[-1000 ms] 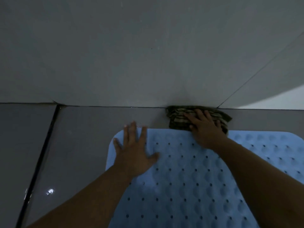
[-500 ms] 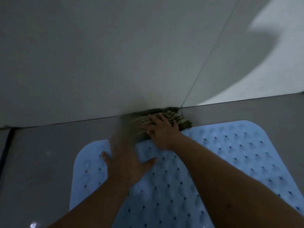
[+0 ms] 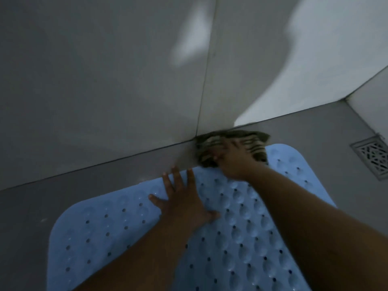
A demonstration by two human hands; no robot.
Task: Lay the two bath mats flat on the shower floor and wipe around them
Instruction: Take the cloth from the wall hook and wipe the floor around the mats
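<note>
A light blue bath mat (image 3: 241, 238) with rows of small holes lies flat on the grey shower floor (image 3: 63, 198). My left hand (image 3: 184, 202) rests palm down on the mat near its far edge, fingers spread. My right hand (image 3: 235, 162) presses a dark striped cloth (image 3: 249, 143) onto the floor strip between the mat's far edge and the wall. The cloth is blurred. Only one mat is in view; my arms cover part of it.
Grey tiled walls (image 3: 105, 80) rise right behind the mat, with a vertical joint above the cloth. A square metal floor drain (image 3: 372, 156) sits at the right near the room corner. Bare floor lies left of the mat.
The view has swung right, bringing the drain and room corner into sight. My right hand has slid the cloth to the right along the base of the wall. The left hand stays on the mat.
</note>
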